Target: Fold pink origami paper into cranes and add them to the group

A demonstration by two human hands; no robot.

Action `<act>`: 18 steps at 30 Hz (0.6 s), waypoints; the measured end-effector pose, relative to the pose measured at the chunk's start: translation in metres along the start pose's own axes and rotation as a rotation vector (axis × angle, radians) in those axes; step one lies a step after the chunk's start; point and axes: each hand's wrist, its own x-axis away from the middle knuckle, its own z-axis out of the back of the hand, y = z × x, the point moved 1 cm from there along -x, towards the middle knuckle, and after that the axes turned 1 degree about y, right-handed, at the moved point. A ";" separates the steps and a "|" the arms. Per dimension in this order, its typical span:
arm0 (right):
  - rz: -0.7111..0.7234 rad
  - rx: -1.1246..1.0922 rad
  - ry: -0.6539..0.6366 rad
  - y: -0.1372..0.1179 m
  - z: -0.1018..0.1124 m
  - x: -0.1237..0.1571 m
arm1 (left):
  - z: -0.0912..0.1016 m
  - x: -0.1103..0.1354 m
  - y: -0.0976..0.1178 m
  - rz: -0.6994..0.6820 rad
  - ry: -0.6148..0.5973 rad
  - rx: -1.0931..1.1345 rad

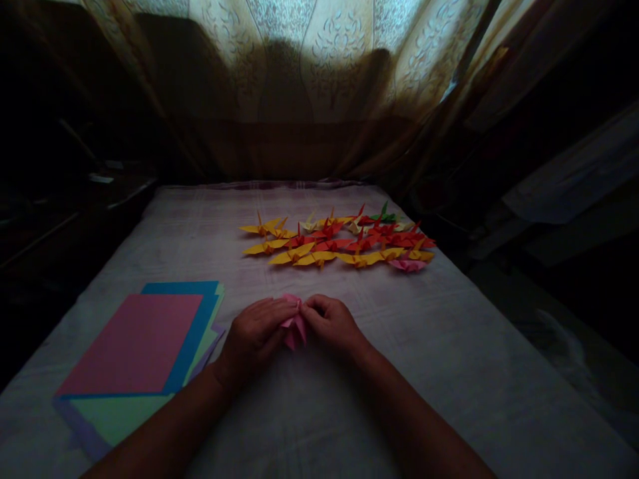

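Observation:
Between my two hands is a piece of folded pink paper [295, 332], shaped like an origami crane with parts flaring downward. My left hand [257, 326] is closed on its left side, the fingers lying across its top. At its right edge, my right hand [332, 322] pinches the paper between thumb and curled fingers. Part of the folded paper is hidden by the fingers. Farther back on the cloth stand rows of finished paper cranes, among them yellow cranes [292, 255], red cranes [362, 243], a green crane [384, 217] and a pink crane [408, 265].
Left of my hands lies a stack of square paper sheets, a pink sheet [132, 342] uppermost over blue, green and purple ones. A pale checked cloth [200, 226] covers the table. Behind it hangs a patterned curtain [334, 66]; both sides are dark.

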 end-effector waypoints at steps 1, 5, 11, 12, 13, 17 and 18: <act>0.007 0.034 -0.002 -0.001 0.001 0.000 | 0.000 0.000 0.000 0.062 0.023 0.037; 0.017 0.157 -0.026 -0.004 0.004 0.002 | -0.003 0.000 -0.002 0.377 0.119 0.170; 0.063 0.263 -0.078 -0.012 0.009 0.004 | -0.004 -0.003 -0.006 0.560 0.167 0.217; 0.078 0.286 -0.082 -0.013 0.009 0.004 | -0.004 -0.003 -0.007 0.563 0.177 0.217; 0.090 0.307 -0.087 -0.014 0.009 0.005 | -0.003 -0.004 -0.007 0.566 0.186 0.215; 0.114 0.336 -0.117 -0.015 0.009 0.005 | -0.002 -0.006 -0.004 0.565 0.214 0.196; 0.111 0.327 -0.119 -0.015 0.009 0.005 | -0.001 -0.007 -0.003 0.561 0.218 0.192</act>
